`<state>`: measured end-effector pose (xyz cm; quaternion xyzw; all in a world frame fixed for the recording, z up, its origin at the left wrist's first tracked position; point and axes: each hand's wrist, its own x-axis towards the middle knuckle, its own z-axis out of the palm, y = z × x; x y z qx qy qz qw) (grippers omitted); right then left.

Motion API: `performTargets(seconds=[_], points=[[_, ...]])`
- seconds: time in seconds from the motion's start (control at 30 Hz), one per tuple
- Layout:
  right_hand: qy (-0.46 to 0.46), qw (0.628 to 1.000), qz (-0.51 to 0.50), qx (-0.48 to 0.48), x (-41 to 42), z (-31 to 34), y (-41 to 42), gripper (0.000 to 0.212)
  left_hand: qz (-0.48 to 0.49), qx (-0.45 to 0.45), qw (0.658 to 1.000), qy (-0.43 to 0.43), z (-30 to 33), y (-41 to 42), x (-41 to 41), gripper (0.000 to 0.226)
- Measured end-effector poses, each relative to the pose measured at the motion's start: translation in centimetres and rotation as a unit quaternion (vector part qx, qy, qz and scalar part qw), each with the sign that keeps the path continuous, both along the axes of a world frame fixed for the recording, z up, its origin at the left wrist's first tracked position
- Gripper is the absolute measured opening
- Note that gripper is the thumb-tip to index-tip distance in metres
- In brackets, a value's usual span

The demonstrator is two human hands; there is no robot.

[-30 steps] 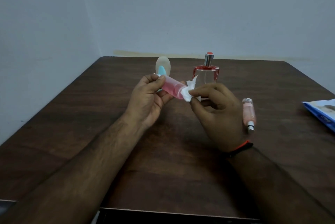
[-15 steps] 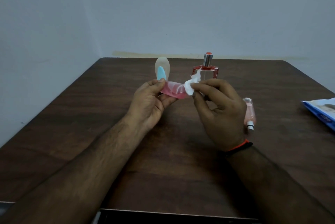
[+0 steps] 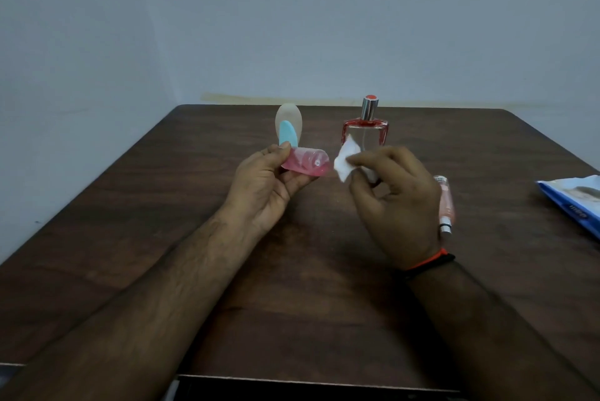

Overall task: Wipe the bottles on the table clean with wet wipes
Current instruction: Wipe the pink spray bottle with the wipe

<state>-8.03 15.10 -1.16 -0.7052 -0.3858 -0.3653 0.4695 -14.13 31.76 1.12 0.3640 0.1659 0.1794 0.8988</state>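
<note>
Head view: left hand (image 3: 264,188) grips a pink bottle (image 3: 306,165) above the surface (image 3: 162,238). Right hand (image 3: 394,202) pinches a wipe (image 3: 345,158) just beside it, apart.

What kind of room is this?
Probably a plain room at home or in an office, though that's a guess: a dark wooden table stands against a bare pale wall, with a perfume bottle on it.

A dark wooden table (image 3: 201,270) stands against a pale blue-grey wall (image 3: 292,17).
</note>
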Motion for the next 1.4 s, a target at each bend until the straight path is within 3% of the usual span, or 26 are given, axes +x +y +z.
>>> performTargets(seconds=[0.13,0.43,0.63,0.77,0.97,1.07,1.23,1.4], points=[[-0.001,1.000,0.021,-0.014,-0.4,0.1,0.5,0.029,-0.004,0.014,1.000,0.004,0.0,-0.3,0.0,0.028],[-0.043,0.990,0.068,-0.112,-0.2,-0.5,0.6,0.011,0.007,0.027,1.000,0.010,-0.4,-0.4,0.1,0.023],[-0.022,1.000,0.016,-0.002,-0.2,-0.1,0.4,0.011,0.000,0.039,0.999,0.008,0.0,-0.9,0.0,0.019],[-0.052,0.994,0.070,-0.063,-0.4,-0.3,0.8,0.015,0.002,0.045,0.999,0.020,-0.2,-1.0,0.0,0.026],[0.023,0.998,0.022,-0.045,0.2,-0.9,0.8,0.007,0.003,0.041,0.999,0.000,0.1,-0.7,0.0,0.019],[0.003,0.998,0.041,-0.053,-0.5,-0.8,0.9,0.008,0.020,0.067,0.998,0.000,0.0,-0.7,0.2,0.015],[-0.020,0.997,0.067,0.012,-0.8,-0.1,0.6,0.010,0.029,0.079,0.996,0.014,-0.2,-0.7,0.2,0.007],[-0.002,0.997,0.079,-0.012,-0.3,-0.4,0.7,0.013,0.008,0.112,0.994,0.009,-0.3,-1.1,0.2,0.003]])
